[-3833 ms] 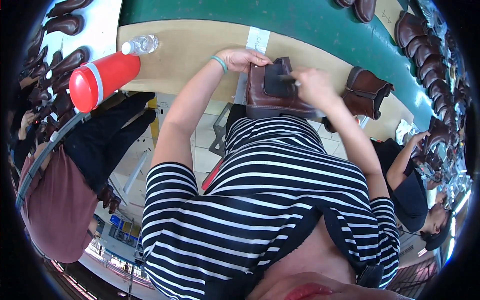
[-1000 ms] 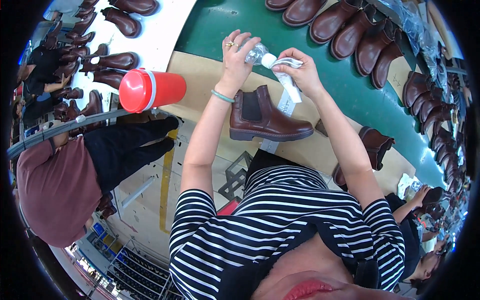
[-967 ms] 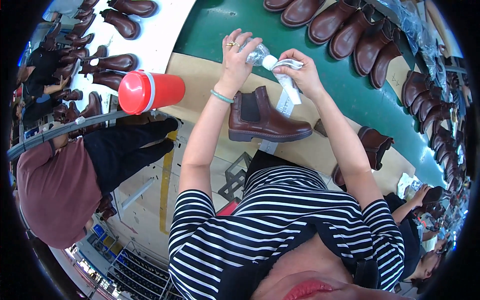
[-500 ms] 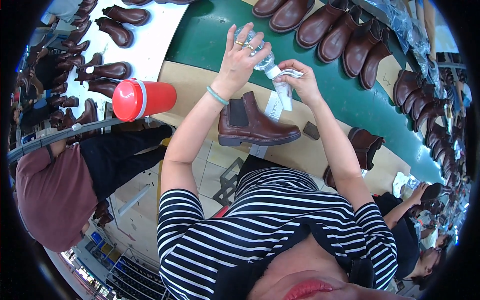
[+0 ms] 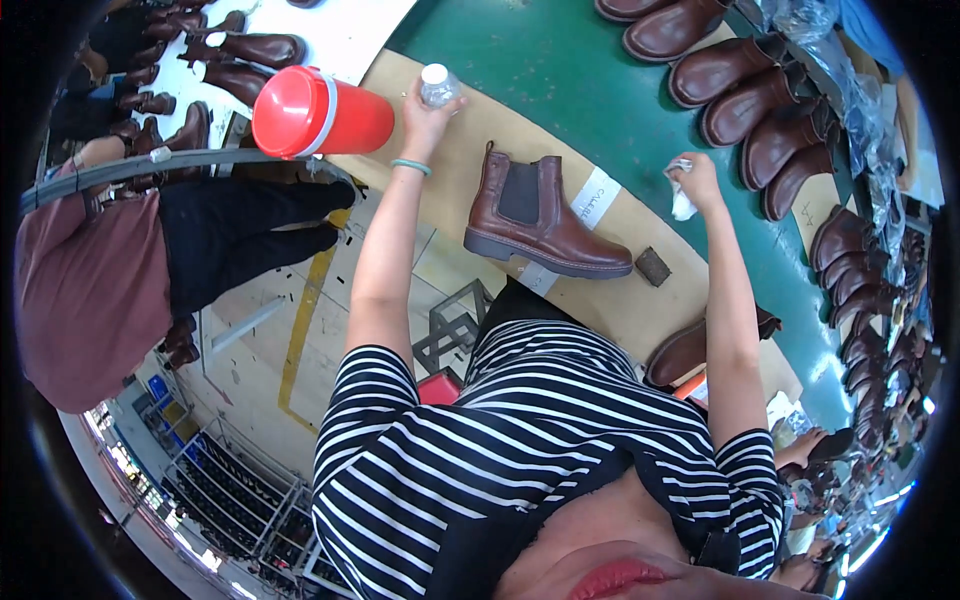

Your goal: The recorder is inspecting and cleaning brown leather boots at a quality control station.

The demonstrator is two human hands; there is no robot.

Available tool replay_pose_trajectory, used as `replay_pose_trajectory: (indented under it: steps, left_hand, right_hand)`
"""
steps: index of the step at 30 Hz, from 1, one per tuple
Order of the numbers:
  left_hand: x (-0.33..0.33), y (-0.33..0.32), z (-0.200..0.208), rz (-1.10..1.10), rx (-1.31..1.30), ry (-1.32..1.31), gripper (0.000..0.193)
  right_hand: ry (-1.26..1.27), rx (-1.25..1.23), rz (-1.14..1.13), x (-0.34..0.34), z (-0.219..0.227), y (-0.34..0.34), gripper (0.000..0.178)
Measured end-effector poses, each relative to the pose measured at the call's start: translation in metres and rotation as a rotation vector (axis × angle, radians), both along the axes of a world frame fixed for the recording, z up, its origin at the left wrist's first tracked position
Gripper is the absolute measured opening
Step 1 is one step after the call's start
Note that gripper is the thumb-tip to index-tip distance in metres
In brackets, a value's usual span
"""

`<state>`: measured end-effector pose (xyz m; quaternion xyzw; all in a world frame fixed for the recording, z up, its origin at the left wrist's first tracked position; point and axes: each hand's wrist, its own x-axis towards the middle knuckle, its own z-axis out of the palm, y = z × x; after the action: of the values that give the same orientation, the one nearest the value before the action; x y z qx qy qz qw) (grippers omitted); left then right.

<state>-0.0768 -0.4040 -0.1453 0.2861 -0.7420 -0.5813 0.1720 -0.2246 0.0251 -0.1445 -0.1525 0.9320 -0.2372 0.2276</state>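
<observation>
My left hand (image 5: 425, 115) is closed around a clear plastic bottle (image 5: 440, 92) with a white cap, held upright near the red jug. Farther right, my right hand (image 5: 697, 180) grips a crumpled white cloth (image 5: 683, 203) above the green tabletop. Between my arms a brown ankle boot (image 5: 540, 218) with a dark elastic side panel stands on the tan board (image 5: 465, 135), its toe to the right. Beside the toe lies a small dark block (image 5: 653, 267). White labelled strips (image 5: 597, 197) show behind and under the boot.
A red jug (image 5: 345, 115) with a pale handle stands at left. Rows of brown boots (image 5: 725, 72) line the green table's (image 5: 540, 60) far right. Another boot (image 5: 680, 350) lies by my right forearm. At left stands a person in a maroon shirt (image 5: 95, 290).
My hands have moved apart: the left with the bottle toward the red jug, the right with the cloth to the right. The bottle, tipped onto the cloth before, is now upright.
</observation>
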Motion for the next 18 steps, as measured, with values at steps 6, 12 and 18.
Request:
replay_pose_trajectory:
  steps: [6,12,18]
  left_hand:
    - [0.049,0.003,-0.044,0.218,-0.123,0.261,0.071]
    - [0.080,0.067,-0.006,-0.195,0.185,-0.048,0.044]
    - [0.044,0.044,-0.005,-0.762,-0.066,-0.159,0.042]
  right_hand:
    - [-0.452,-0.540,-0.128,0.013,0.067,-0.072,0.016]
    - [-0.803,-0.645,-0.112,0.030,0.051,-0.085,0.020]
    - [-0.687,-0.527,0.086,0.065,0.051,-0.165,0.019]
